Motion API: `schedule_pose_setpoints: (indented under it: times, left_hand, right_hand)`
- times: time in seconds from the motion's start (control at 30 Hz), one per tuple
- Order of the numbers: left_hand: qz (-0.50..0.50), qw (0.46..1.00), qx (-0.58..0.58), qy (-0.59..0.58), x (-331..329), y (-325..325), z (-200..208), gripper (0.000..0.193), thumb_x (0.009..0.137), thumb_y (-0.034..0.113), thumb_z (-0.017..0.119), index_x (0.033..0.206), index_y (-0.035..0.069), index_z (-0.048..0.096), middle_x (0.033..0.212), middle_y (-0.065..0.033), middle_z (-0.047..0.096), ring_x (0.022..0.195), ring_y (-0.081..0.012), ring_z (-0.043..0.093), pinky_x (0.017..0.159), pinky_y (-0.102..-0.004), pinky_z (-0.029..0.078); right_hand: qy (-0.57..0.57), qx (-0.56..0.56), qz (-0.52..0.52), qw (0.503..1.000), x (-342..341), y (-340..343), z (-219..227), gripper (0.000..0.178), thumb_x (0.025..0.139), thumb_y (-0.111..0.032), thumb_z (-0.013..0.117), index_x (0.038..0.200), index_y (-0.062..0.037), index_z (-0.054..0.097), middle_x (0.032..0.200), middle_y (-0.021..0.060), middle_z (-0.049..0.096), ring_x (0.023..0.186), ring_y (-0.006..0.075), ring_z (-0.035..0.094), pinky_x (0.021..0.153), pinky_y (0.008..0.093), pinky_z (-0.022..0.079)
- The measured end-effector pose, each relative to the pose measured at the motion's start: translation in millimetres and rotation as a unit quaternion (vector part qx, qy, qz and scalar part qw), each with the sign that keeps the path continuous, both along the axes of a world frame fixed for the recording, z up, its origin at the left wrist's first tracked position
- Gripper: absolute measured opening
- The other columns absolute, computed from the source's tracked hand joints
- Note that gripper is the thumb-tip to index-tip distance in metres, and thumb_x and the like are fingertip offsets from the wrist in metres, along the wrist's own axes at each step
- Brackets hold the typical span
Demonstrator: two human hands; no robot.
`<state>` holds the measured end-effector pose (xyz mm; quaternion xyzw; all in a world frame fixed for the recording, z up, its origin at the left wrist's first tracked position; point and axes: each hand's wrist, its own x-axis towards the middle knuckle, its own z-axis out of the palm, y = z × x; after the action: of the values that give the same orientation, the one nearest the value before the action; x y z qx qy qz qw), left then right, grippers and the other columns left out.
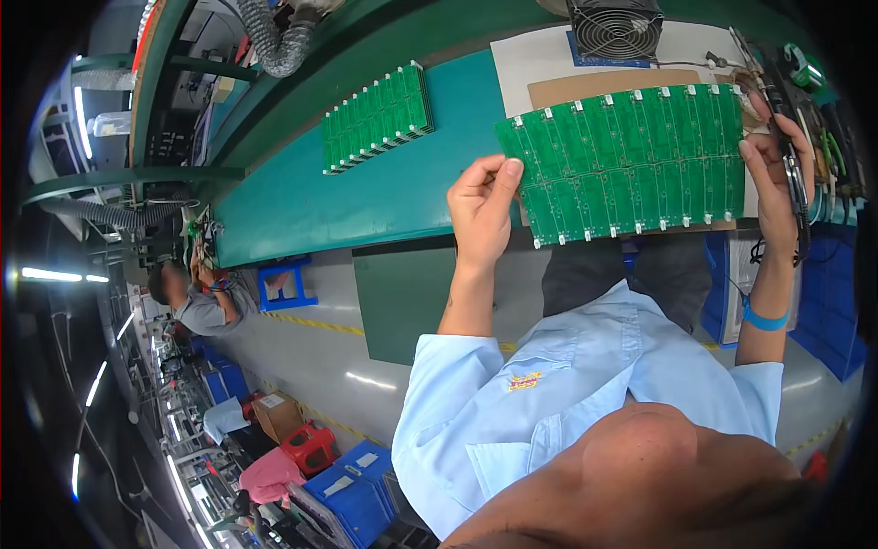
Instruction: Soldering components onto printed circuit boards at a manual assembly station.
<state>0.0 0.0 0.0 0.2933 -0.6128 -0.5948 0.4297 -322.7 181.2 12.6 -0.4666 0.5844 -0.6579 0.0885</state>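
Note:
A wide green circuit board panel (631,169) with small white connectors along its two long edges is held up over the bench. My left hand (485,206) pinches its left edge between thumb and fingers. At the opposite edge, my right hand (776,169) grips the panel. A long, dark, slender tool (794,174) lies across the right hand; its exact kind is unclear. Below the panel, a brown cardboard sheet (631,84) partly shows. Farther left, a stack of similar circuit board panels (378,119) rests on the green bench mat (302,215).
A black fan (617,29) stands at the bench's back, beyond the held panel. Hand tools and cables (828,146) crowd the right end. A blue strap (765,316) circles my right wrist. Another person (206,302) works at the far left, near a blue stool (287,284).

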Motion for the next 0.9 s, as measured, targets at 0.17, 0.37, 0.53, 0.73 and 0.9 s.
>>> schedule_pose_setpoints:
  times: [0.17, 0.37, 0.53, 0.73, 0.9]
  left_hand:
    - [-0.017, 0.995, 0.08, 0.051, 1.2, -1.3, -0.8, 0.016, 0.1, 0.01, 0.062, 0.107, -0.004, 0.064, 0.088, -0.0054, 0.064, 0.074, -0.0086, 0.057, 0.068, -0.0195, 0.048]
    - [-0.066, 0.965, 0.2, 0.156, -2.3, -0.3, -10.4, 0.015, 0.102, 0.011, 0.059, 0.109, -0.002, 0.062, 0.091, -0.006, 0.065, 0.075, -0.0078, 0.058, 0.069, -0.0218, 0.05]
    - [-0.08, 0.942, 0.269, 0.184, -6.6, 7.4, -10.6, 0.021, 0.105, 0.019, 0.054, 0.113, 0.0, 0.06, 0.097, -0.0076, 0.068, 0.08, -0.0098, 0.063, 0.072, -0.0241, 0.053]
    - [-0.095, 0.922, 0.341, 0.156, -7.8, 11.3, -24.6, 0.04, 0.108, 0.034, 0.044, 0.125, 0.001, 0.057, 0.114, -0.0127, 0.068, 0.09, -0.0166, 0.069, 0.078, -0.0276, 0.055]
    - [-0.116, 0.919, 0.351, 0.135, -1.4, 10.0, -32.1, 0.049, 0.109, 0.041, 0.04, 0.131, 0.0, 0.055, 0.122, -0.0158, 0.067, 0.094, -0.0198, 0.07, 0.08, -0.0296, 0.057]
  right_hand:
    - [-0.007, -0.005, -0.006, 1.0, 2.3, -0.8, 2.6, 0.052, 0.088, 0.01, 0.066, 0.136, -0.0019, 0.048, 0.136, 0.0248, 0.058, 0.091, 0.0149, 0.063, 0.087, 0.0273, 0.053]
    - [-0.047, -0.022, 0.003, 0.999, 13.6, -2.3, 5.5, 0.052, 0.089, 0.01, 0.065, 0.136, -0.0017, 0.046, 0.139, 0.0242, 0.056, 0.089, 0.0127, 0.062, 0.084, 0.0245, 0.052]
    - [-0.067, -0.017, 0.003, 0.998, 14.3, -1.8, 1.8, 0.051, 0.09, 0.009, 0.063, 0.136, -0.0022, 0.044, 0.141, 0.0239, 0.054, 0.088, 0.0114, 0.061, 0.082, 0.0232, 0.052]
    - [-0.074, -0.012, -0.007, 0.997, 11.8, -3.0, -5.4, 0.051, 0.091, 0.009, 0.062, 0.136, -0.003, 0.044, 0.143, 0.024, 0.052, 0.087, 0.011, 0.061, 0.08, 0.0228, 0.052]
    - [-0.085, -0.005, -0.015, 0.996, 15.3, -6.7, -10.5, 0.052, 0.09, 0.009, 0.063, 0.136, -0.0032, 0.044, 0.143, 0.0248, 0.052, 0.086, 0.0112, 0.062, 0.079, 0.0229, 0.052]
